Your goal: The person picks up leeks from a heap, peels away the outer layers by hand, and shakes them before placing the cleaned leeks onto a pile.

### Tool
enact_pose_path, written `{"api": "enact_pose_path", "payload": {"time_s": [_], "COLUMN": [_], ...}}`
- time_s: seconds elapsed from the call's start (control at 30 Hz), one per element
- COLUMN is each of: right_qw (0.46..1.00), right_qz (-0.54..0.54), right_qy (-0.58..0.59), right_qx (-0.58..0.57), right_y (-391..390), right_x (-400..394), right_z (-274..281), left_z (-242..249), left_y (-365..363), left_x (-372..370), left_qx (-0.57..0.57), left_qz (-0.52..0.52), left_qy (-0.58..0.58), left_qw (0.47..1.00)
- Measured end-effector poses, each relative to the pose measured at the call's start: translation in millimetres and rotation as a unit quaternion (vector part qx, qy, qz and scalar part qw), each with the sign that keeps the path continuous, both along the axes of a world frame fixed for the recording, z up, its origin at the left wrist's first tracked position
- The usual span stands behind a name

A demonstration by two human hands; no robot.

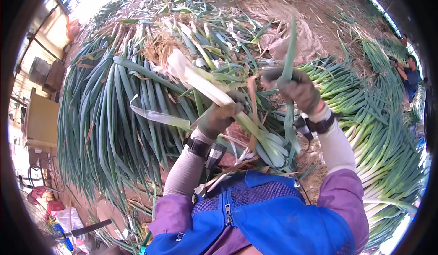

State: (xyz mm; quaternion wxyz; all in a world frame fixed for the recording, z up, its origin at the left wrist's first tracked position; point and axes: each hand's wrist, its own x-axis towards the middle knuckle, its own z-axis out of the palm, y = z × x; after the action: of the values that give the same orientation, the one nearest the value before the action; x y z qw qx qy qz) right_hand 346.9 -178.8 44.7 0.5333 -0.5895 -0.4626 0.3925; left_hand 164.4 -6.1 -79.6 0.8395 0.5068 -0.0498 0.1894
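- A large heap of untrimmed green onions [105, 118] lies at the far left, leaves fanned toward the ground.
- The left hand [219, 115], gloved, has its fingers [232, 100] closed around the pale shank of a single green onion stalk [200, 84]. The stalk runs up and left past the hand to its root end and down and right toward the blue vest [269, 209].
- The stalk sits inside the left grip and passes just beside the right hand, with its leaves hanging between the two wrists.
- The right hand [299, 90], also gloved, has its fingers clamped on a green outer leaf [288, 49] that stands nearly upright above the fist.
- Risk, as I judge it: a hard pull on the leaf could snap it off short, or tear into the good layers, because the leaf is thin.
- A slack left grip could let the stalk slide out.
- Trimmed green onions [365, 118] lie in a row at the right, and another person [410, 74] works beyond them.
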Motion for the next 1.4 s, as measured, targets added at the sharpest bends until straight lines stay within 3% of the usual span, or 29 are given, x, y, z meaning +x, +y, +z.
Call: {"api": "enact_pose_path", "payload": {"time_s": [0.13,0.2,0.3,0.37,0.4,0.43,0.47,0.5,0.53,0.57,0.6,0.67,0.7,0.77,0.8,0.83,0.87,0.9,0.93,1.0,1.07,1.1,1.13,1.17,1.2,1.23,1.3,1.33,1.4], "right_qw": [0.954,0.947,0.919,0.905,0.929,0.942,0.944,0.889,0.792,0.730,0.657,0.578,0.535,0.516,0.506,0.669,0.602,0.530,0.594,0.521,0.446,0.401,0.514,0.658,0.755,0.776,0.745,0.777,0.778], "right_qz": [0.172,0.263,0.379,0.411,0.359,0.302,0.239,0.182,0.116,0.064,0.011,0.023,0.029,0.024,0.022,-0.079,-0.128,-0.180,-0.333,-0.318,-0.233,-0.186,-0.190,-0.134,-0.067,-0.056,-0.013,-0.024,-0.054], "right_qy": [-0.059,-0.101,-0.063,0.026,-0.059,-0.143,-0.225,-0.418,-0.591,-0.666,-0.731,-0.786,-0.811,-0.828,-0.837,-0.725,-0.772,-0.812,-0.730,-0.791,-0.860,-0.886,-0.808,-0.741,-0.618,-0.625,-0.633,-0.624,-0.605], "right_qx": [0.239,0.157,-0.091,-0.107,-0.071,-0.034,0.004,-0.048,-0.098,-0.141,-0.184,-0.219,-0.236,-0.219,-0.209,-0.145,-0.159,-0.168,-0.061,0.032,-0.086,-0.142,-0.219,-0.004,0.211,0.056,-0.208,0.083,0.162], "right_y": [83,103,106,116,117,118,119,124,129,136,141,143,145,159,164,167,166,165,164,156,143,138,143,132,117,103,83,83,87], "right_x": [-16,-36,-62,-55,-48,-38,-34,-29,-30,-28,-25,-23,-20,11,29,43,69,98,125,172,157,142,125,106,84,36,-48,-34,-46], "right_z": [7,13,36,18,20,27,41,61,91,108,122,150,158,148,149,157,178,210,238,256,258,257,228,188,141,116,84,25,7], "left_z": [23,30,29,30,31,11,6,-11,-13,-15,-4,7,10,22,18,5,-11,-38,-26,-59,-49,-48,-36,-13,3,0,-12,-1,37], "left_y": [-10,-16,-17,-14,-13,-15,-8,-9,-12,-15,-20,-25,-27,-33,-32,-32,-33,-47,-57,-75,-70,-65,-64,-61,-57,-53,-49,-53,-67], "left_x": [0,5,-9,-17,-20,-15,-9,-6,-2,2,4,10,14,17,17,15,11,16,-6,-9,-7,1,8,7,7,10,15,12,1], "left_qx": [0.025,0.081,0.071,0.091,0.099,0.016,0.150,0.061,0.059,0.057,0.141,0.174,0.123,-0.032,0.145,0.315,0.476,0.428,0.529,0.489,0.488,0.438,0.154,0.129,0.105,0.251,0.519,0.419,0.201], "left_qz": [-0.198,-0.219,-0.185,-0.179,-0.185,-0.215,-0.174,-0.183,-0.159,-0.135,-0.080,-0.030,-0.038,-0.068,-0.034,0.002,0.039,0.070,0.059,0.075,0.122,0.155,0.063,0.066,0.070,0.139,0.263,0.227,0.144], "left_qy": [-0.010,-0.083,-0.086,-0.034,0.017,0.004,-0.039,-0.004,0.011,0.025,0.019,0.038,0.064,0.125,0.083,0.040,-0.004,-0.168,-0.074,-0.031,0.036,-0.012,0.176,0.155,0.135,0.088,-0.009,0.032,0.113], "left_qw": [0.980,0.969,0.976,0.979,0.978,0.976,0.973,0.981,0.985,0.989,0.987,0.984,0.990,0.989,0.985,0.948,0.879,0.885,0.843,0.868,0.863,0.885,0.970,0.977,0.983,0.954,0.813,0.879,0.962]}}
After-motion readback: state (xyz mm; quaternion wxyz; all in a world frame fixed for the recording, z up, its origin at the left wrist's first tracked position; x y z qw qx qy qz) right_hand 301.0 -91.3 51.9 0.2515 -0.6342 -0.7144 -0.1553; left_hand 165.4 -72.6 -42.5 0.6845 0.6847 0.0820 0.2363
